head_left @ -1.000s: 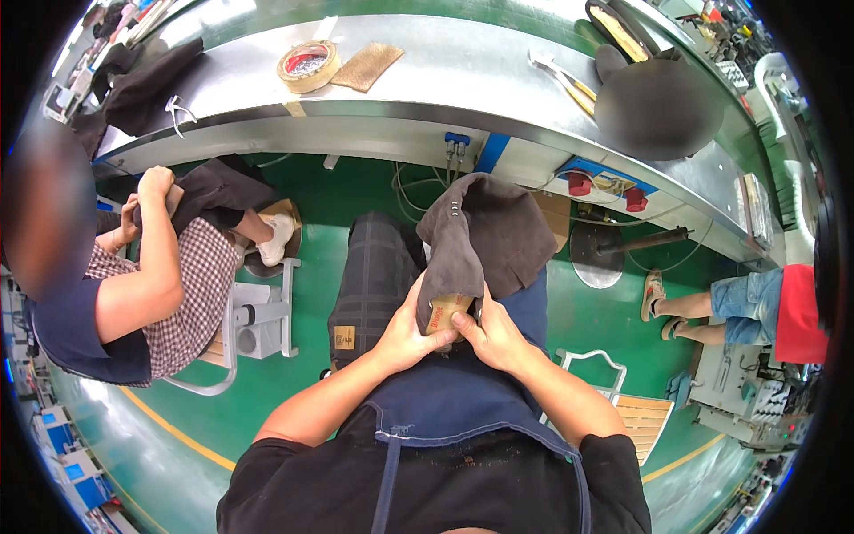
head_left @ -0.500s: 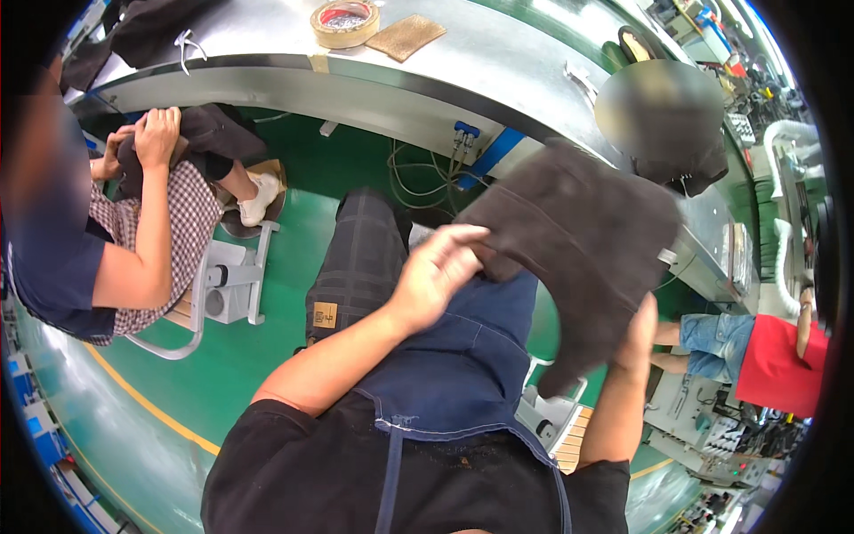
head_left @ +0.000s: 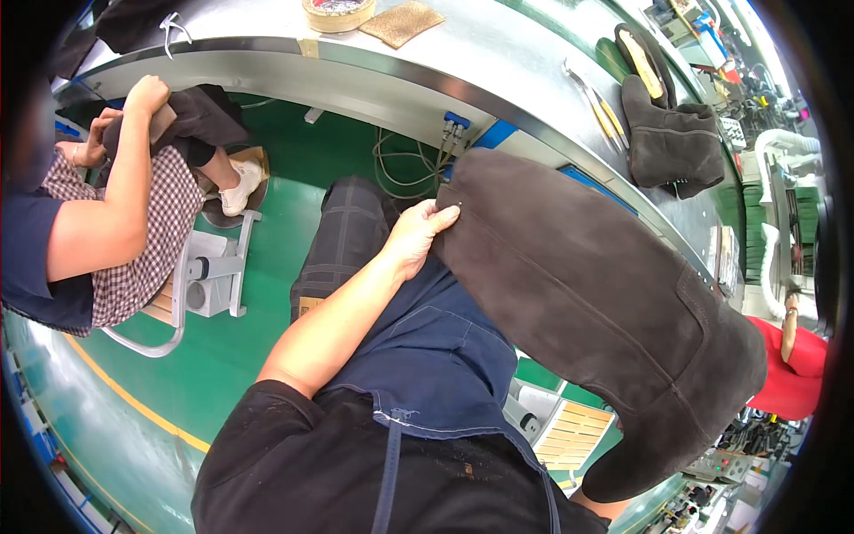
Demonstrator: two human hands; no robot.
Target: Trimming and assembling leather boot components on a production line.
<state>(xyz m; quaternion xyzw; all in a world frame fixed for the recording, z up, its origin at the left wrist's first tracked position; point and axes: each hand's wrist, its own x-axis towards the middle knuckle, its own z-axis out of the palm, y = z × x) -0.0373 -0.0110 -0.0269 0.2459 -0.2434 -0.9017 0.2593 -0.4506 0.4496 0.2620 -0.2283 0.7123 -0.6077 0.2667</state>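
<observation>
A dark brown suede boot point(head_left: 578, 267) with a tall shaft and stitched seams hangs in front of me, running from the middle to the lower right. My left hand point(head_left: 418, 236) pinches the edge of its shaft opening between thumb and fingers. At the lower edge, a bit of my right forearm point(head_left: 609, 508) shows beneath the toe. The boot covers my right hand, so its fingers are hidden.
A metal bench point(head_left: 507, 53) carries a tape roll point(head_left: 338, 15), a brown square pad point(head_left: 402, 23), a yellow-handled tool point(head_left: 605, 111) and another dark boot point(head_left: 674, 147). To my left, a seated co-worker point(head_left: 116, 205) handles dark material. A slatted stool point(head_left: 569, 436) stands at right.
The boot has swung round and stretches farther right, showing its long side. My left hand now grips its edge. My right hand, partly visible before, has gone behind the boot.
</observation>
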